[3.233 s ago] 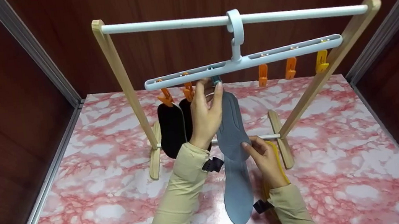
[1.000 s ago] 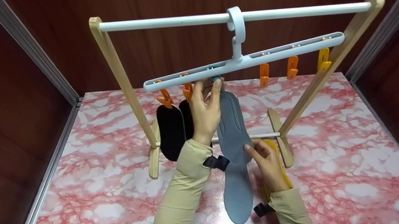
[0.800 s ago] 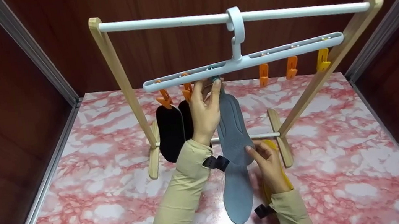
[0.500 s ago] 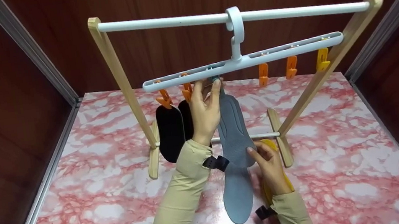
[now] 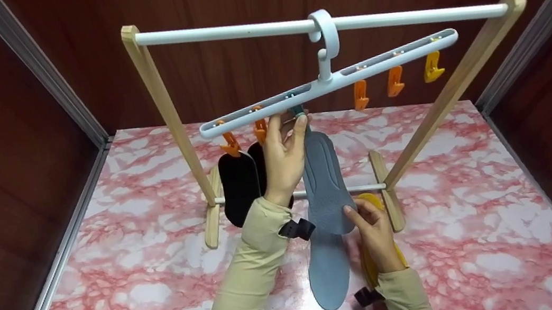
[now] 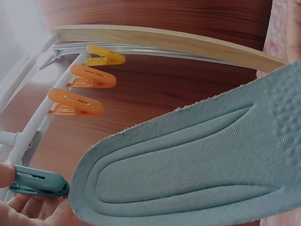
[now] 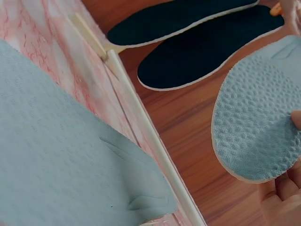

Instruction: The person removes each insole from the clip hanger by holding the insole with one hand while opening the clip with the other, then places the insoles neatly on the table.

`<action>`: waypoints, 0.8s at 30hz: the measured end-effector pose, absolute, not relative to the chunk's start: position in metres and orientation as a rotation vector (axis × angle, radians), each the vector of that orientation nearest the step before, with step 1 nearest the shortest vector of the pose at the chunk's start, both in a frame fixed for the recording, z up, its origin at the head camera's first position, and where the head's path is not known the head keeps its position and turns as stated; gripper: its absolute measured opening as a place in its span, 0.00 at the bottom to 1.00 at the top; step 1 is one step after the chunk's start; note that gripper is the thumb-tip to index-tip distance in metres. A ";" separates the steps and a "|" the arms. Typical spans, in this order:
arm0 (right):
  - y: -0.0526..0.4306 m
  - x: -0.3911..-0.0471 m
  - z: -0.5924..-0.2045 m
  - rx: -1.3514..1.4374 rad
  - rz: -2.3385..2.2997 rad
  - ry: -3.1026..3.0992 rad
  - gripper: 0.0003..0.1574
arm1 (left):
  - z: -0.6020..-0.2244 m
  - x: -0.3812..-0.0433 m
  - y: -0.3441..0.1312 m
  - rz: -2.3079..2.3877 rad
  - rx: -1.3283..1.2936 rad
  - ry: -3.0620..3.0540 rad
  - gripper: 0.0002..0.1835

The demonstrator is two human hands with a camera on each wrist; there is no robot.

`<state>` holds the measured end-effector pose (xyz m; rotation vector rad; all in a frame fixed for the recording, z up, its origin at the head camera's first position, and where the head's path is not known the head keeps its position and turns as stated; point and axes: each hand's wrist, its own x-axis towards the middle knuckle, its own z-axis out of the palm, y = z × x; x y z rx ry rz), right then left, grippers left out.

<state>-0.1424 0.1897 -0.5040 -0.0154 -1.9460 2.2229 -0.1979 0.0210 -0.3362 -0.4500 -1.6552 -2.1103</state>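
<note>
My left hand pinches a dark green clip hanging from the white hanger. Between my right thumb and fingers is the lower edge of a grey insole; the right hand holds it below the hanger. In the left wrist view the clip's tip is right at the insole's rounded upper end. Two black insoles hang from orange clips on the left half, one partly hidden behind my left hand. A second grey insole lies on the table beneath.
The hanger hooks over the white rod of a wooden-legged rack. Two orange clips and a yellow clip hang on its right half. Under my right forearm lies a yellow insole on the marbled table.
The hanger tilts more, its left end lower and right end higher. The held grey insole and my right hand have come down slightly. My left hand stays at the green clip.
</note>
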 end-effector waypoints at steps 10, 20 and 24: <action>0.189 -0.141 -0.505 -0.055 2.181 -1.996 0.13 | -0.339 -0.195 0.017 -2.068 -0.451 -1.724 0.18; 0.189 -0.139 -0.504 -0.077 2.207 -1.970 0.14 | -0.339 -0.195 0.017 -2.061 -0.447 -1.746 0.18; 0.189 -0.138 -0.504 -0.062 2.219 -1.956 0.14 | -0.339 -0.194 0.016 -2.063 -0.454 -1.750 0.19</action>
